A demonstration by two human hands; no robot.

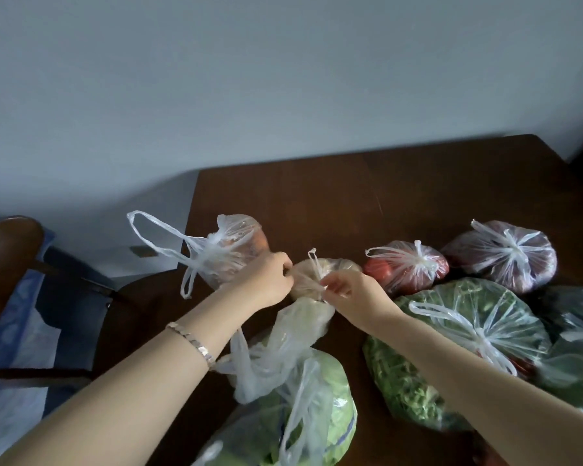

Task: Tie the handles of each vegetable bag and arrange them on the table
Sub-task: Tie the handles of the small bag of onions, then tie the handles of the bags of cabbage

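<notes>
– Grey wall behind, dark desk point(350, 196) below it. What's furthest left?
– Chair point(11, 250) beside the desk, then an orange bag point(239, 243) at the desk's left edge. It's knotted, and the loops hang past the edge.
– And the one being worked?
– Pale bag point(330, 267), mid-desk, just right of the orange one. Left grip point(270, 280) pinches one handle and right grip point(347, 294) pinches the other. The strands point(312, 264) cross between them, and I judge the knot not yet snug. In front lies a cabbage bag point(330, 415), its handles loose.
– Further right?
– Tomato bag point(408, 267) and purple bag point(502, 253), both tied. Greens bag point(468, 324) sits tied in front of them.
– Risks?
– The film is thin, so a hard pull could stretch or snap a handle, while a slack pull leaves a knot that slips. The orange bag sits close to the edge, and a nudge from the left wrist might tip it off.
</notes>
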